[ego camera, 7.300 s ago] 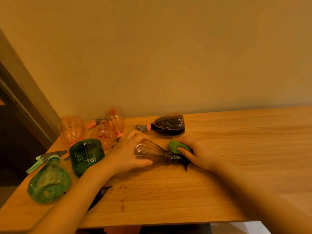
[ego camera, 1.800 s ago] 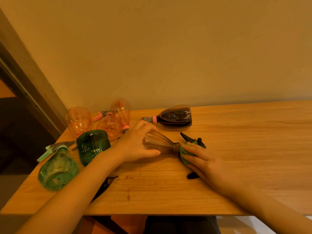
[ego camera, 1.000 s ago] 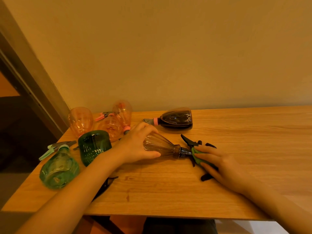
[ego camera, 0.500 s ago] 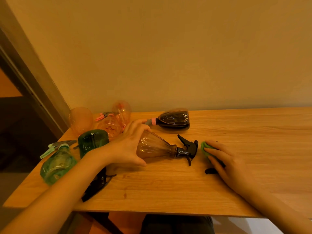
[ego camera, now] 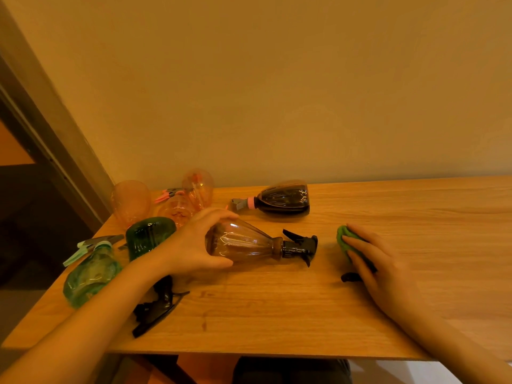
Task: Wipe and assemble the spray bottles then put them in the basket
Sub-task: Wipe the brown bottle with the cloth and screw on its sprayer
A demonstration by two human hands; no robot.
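My left hand [ego camera: 194,245] grips the wide end of a brown see-through spray bottle [ego camera: 246,243] that lies on its side, its black trigger head [ego camera: 300,246] pointing right. My right hand [ego camera: 379,266] rests with straight fingers on a green cloth [ego camera: 345,242] on the wooden table [ego camera: 277,309], well right of the bottle. A small black part [ego camera: 349,277] sticks out from under that hand. No basket is in view.
A dark bottle [ego camera: 282,199] with a pink collar lies at the back. Several orange bottles [ego camera: 177,200], a dark green bottle [ego camera: 149,235] and a light green one [ego camera: 90,275] crowd the left end. A black trigger head [ego camera: 155,309] lies under my left forearm.
My right hand has slid the green cloth off the bottle's trigger head and away to the right. My left hand has kept its hold on the brown bottle.
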